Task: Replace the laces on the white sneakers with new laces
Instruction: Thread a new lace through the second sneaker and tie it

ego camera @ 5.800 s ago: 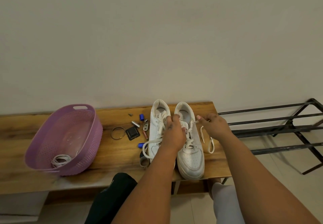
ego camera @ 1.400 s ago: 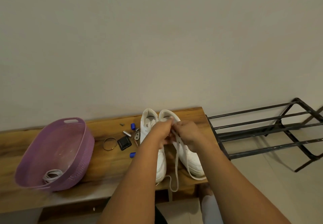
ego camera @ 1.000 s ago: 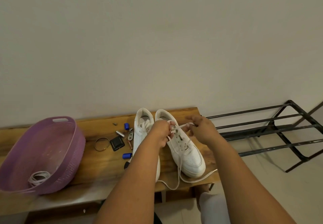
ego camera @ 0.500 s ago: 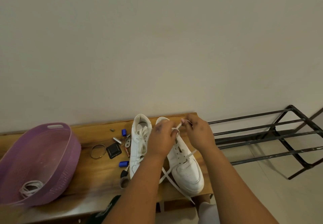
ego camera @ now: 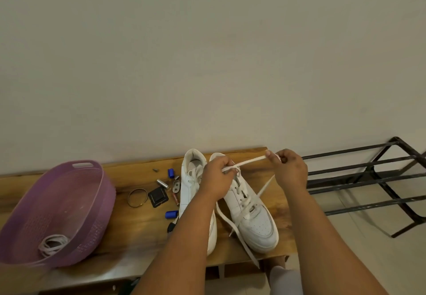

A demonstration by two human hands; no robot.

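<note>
2 hands, left grip and right grip, pinch 1 lace taut above the right sneaker; knotting remains, left sneaker appears laced.

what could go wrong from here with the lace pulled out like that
The right hand pulls the lace taut while the left hand pins the right sneaker; a hard tug might drag the shoe off the bench edge, which its toe already nears. The loose lace tail hangs over that edge and could snag. The sneaker may also nudge the left sneaker into the small parts beside it.
</note>
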